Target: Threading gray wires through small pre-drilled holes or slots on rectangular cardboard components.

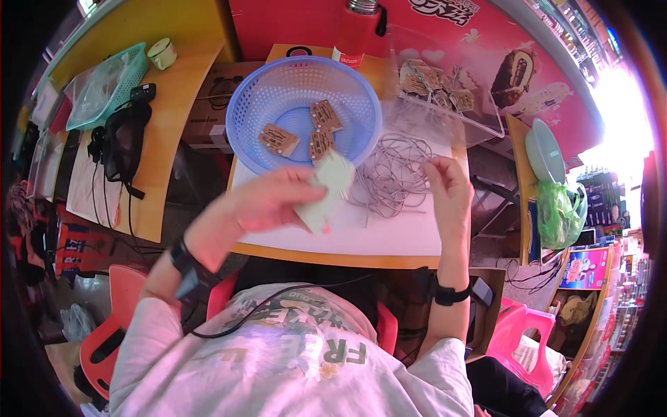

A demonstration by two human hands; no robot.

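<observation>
My left hand [281, 196] is closed around the edge of a pale green card [328, 191], which is slightly blurred and held up in front of the basket. My right hand [450, 182] is raised with thumb and fingers pinched together, beside a tangled pile of grey cord [392, 177] on the white tabletop [319, 240]. What the pinch holds, if anything, is too small to make out. Beyond my left hand stands a blue plastic basket [236, 115]. Three brown cards with dark bar-shaped pieces, such as the brown card [278, 140], lie inside it.
A clear plastic bin [455, 125] holding more brown cards sits at the back right, with a red vacuum flask [356, 31] behind the basket. On the left bench are a black bag [127, 142] and teal basket [139, 66]. A green plastic bag [559, 212] hangs at right.
</observation>
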